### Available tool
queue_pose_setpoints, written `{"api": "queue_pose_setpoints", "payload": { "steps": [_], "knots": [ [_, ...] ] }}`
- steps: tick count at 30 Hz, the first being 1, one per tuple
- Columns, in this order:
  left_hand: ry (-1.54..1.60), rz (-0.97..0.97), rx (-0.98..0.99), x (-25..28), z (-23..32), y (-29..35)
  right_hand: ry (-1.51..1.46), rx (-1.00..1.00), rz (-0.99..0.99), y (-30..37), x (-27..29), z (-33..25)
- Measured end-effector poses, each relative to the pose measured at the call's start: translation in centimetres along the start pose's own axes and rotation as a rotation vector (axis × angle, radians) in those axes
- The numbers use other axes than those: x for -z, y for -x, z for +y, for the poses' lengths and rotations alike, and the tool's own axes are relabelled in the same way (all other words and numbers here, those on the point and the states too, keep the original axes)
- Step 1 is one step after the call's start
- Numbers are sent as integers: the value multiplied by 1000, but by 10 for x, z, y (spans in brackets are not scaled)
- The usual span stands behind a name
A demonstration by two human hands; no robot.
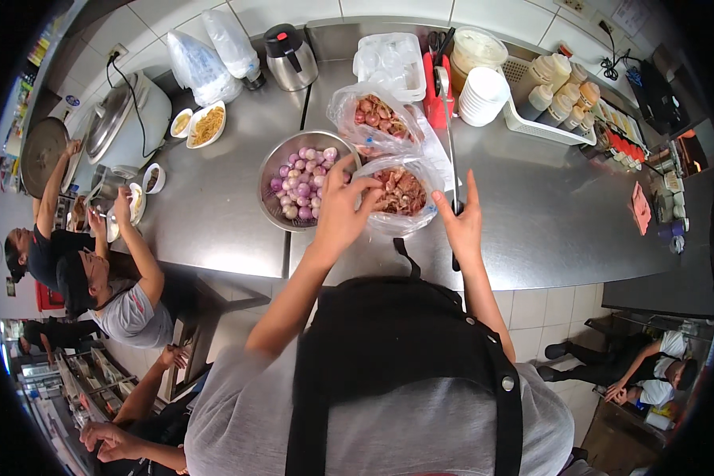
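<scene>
A steel bowl [265, 208] holds several peeled purple-and-white shallots [303, 182]. Beside it on the right lies an open clear plastic bag [397, 225] with reddish-brown peelings [401, 192] inside. My left hand [344, 209] hovers between the bowl and this bag, fingers apart and seemingly holding nothing. Right of the bag, my right hand [462, 224] is open, with thumb and fingers spread. Close to it lies a long thin metal tool [453, 147] with a black lower end, partly hidden by my hand. Behind, another clear bag holds unpeeled red shallots [378, 114].
A steel flask [293, 67], clear plastic tub [389, 59], stacked white bowls [484, 97] and a basket of sauce bottles [549, 127] line the counter's back. Co-workers [127, 305] work at the left beside a large cooker [131, 119]. A pink cloth [639, 208] lies far right.
</scene>
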State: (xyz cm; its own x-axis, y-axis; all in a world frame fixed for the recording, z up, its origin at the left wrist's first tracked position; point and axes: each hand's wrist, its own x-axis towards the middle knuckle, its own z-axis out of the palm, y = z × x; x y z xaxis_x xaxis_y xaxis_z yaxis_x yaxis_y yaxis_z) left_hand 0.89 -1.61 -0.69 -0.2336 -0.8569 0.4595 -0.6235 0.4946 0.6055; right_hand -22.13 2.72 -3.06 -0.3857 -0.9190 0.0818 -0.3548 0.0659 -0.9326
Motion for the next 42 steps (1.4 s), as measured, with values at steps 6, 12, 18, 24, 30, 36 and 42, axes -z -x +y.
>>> {"api": "queue_pose_setpoints", "payload": {
  "steps": [6,12,18,24,30,36,42],
  "knots": [
    [205,-204,191,-25,-30,3,-113,-38,-38,2,-20,37],
    [205,-190,141,-26,-18,-1,-290,-23,-136,12,-24,13],
    [160,-168,166,1,1,-17,-322,-109,-161,-1,-11,-2],
    [31,82,-47,-6,-15,-77,-293,-219,-174,-10,-14,-15],
    [-209,-268,-162,-59,-90,-144,-340,-174,-164,5,-16,-12],
    [-591,-441,-312,-85,-106,-164,-331,-223,-137,9,-5,-9],
    [-613,-415,-440,-79,-113,-161,-324,-247,-127,9,0,-9]
  ]
}}
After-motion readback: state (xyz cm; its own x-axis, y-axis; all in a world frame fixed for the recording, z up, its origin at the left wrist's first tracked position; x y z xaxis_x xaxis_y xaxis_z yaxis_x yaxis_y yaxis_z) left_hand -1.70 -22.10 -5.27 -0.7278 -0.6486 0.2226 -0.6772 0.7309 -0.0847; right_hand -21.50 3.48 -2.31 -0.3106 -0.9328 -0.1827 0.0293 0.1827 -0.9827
